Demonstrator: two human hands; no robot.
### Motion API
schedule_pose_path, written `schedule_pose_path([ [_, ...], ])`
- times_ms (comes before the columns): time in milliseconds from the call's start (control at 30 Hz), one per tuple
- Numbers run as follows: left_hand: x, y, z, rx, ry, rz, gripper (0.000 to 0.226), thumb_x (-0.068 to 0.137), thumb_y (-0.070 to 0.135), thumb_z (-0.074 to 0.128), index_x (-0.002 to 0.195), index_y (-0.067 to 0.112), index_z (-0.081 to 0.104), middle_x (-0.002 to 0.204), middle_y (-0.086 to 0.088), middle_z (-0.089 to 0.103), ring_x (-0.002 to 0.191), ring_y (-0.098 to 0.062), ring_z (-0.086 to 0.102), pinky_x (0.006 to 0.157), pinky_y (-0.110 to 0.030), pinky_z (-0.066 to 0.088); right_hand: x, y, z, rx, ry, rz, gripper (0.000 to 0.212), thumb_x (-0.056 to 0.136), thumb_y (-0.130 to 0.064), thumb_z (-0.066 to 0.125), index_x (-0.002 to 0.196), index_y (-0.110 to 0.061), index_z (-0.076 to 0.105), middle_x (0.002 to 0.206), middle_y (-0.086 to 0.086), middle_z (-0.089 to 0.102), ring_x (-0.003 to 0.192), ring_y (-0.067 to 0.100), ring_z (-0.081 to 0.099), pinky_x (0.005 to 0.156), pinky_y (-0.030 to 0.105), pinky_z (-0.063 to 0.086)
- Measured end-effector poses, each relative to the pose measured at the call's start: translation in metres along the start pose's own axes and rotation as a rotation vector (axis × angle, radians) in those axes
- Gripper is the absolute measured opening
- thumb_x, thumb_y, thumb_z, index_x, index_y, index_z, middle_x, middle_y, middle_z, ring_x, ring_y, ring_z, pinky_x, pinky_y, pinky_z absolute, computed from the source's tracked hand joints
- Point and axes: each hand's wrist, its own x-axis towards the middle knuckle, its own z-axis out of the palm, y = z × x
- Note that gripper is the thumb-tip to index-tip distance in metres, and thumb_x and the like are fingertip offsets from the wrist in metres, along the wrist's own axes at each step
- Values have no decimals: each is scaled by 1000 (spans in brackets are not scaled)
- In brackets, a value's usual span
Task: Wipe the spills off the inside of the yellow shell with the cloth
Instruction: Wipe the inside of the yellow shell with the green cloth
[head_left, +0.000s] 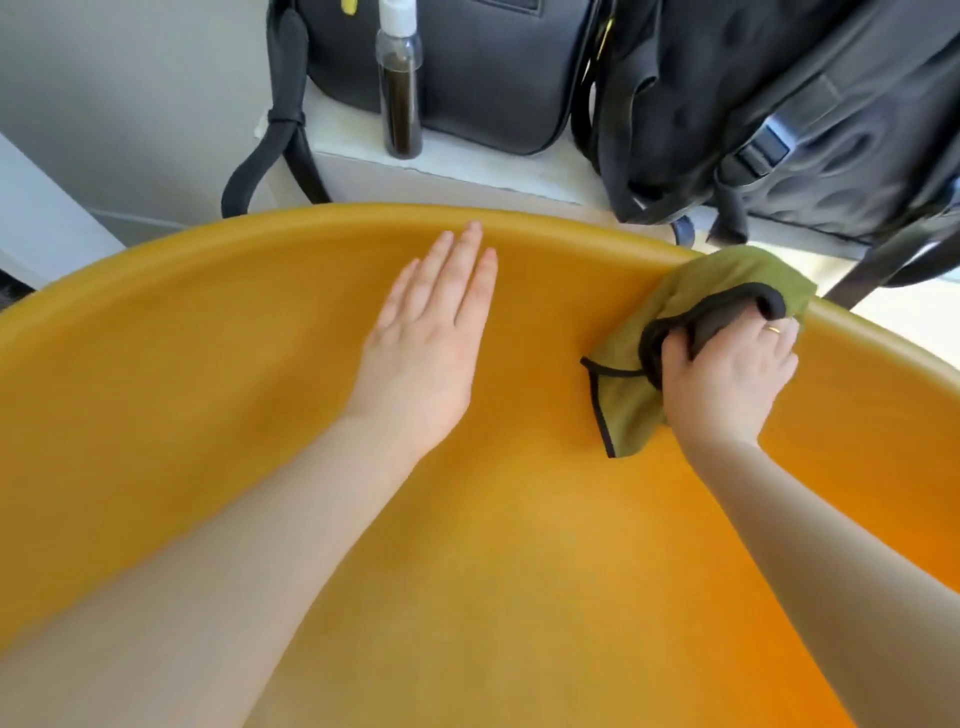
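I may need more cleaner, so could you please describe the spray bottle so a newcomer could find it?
Beyond the far rim of the yellow shell is a white ledge holding dark bags. The spray bottle stands upright before the black bag: slim, clear, white-topped, filled with dark liquid.

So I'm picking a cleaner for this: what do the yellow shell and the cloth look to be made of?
The yellow shell looks like moulded plastic with a smooth, matt finish: one even curve and a rolled rim, though coated fibreglass is possible. The cloth looks like soft green fabric, perhaps microfibre, with black stitched edging; it folds and bunches in the right hand.
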Motion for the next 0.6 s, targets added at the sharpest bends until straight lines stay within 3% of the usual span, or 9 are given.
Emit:
schedule_pose_path([
  [100,23,3,4,72,36,39,82,87,-7,38,145,11,-16,155,-8,-18,142,-20,-16,114,-34,-11,0,-12,6,-85,-59,30,30,95,-21,49,106,6,52,139,35,32,133,42,23,97,47,21],
  [233,32,6,13,132,-38,41,84,88,-3,42,145,12,-18,154,-9,-19,142,-21,-16,115,-34,-9,-5,-35,29,-19,71,10,17,84,-5,56,76,9,61,101,43,56,118,58,38,88,57,31],
  [300,28,5,18,151,-35,42,84,87,-2,43,145,11,-16,154,-9,-18,142,-22,-15,114,-35,-8,-9,-41,40,-81,-109,-24,26,93,-7,42,87,6,64,115,39,54,130,49,27,100,53,23],
  [333,25,5,22,174,-25,62,83,86,0,44,146,10,-13,155,-9,-17,143,-23,-13,115,-35,-8,-13,-45,41,-74,-118,-81,30,92,-5,38,87,5,65,116,37,54,130,46,30,101,53,25],
  [400,18,8,30,221,-34,100,72,86,4,41,148,7,4,154,-8,-18,143,-23,-9,115,-36,-5,-21,-55,47,-35,11,-326,33,78,-5,36,74,0,69,99,32,62,108,40,52,86,55,44],
  [433,15,10,34,228,-66,90,63,87,7,36,147,6,15,151,-6,-24,143,-23,-9,116,-36,-4,-24,-58,51,-50,10,-463,34,73,-8,36,72,-3,70,92,27,65,96,36,53,77,53,49],
  [500,12,14,41,229,-155,17,54,91,9,28,144,9,24,141,-3,-37,143,-22,-13,116,-35,-4,-20,-53,59,-40,77,-698,32,73,-9,38,79,-6,69,91,22,66,91,30,42,77,51,45],
  [600,10,17,51,263,-196,-66,70,91,10,39,148,8,-3,143,-5,-38,142,-22,-15,116,-35,-3,1,-21,55,-37,213,-917,30,73,-7,35,85,-3,62,95,22,63,90,28,38,79,49,30],
])
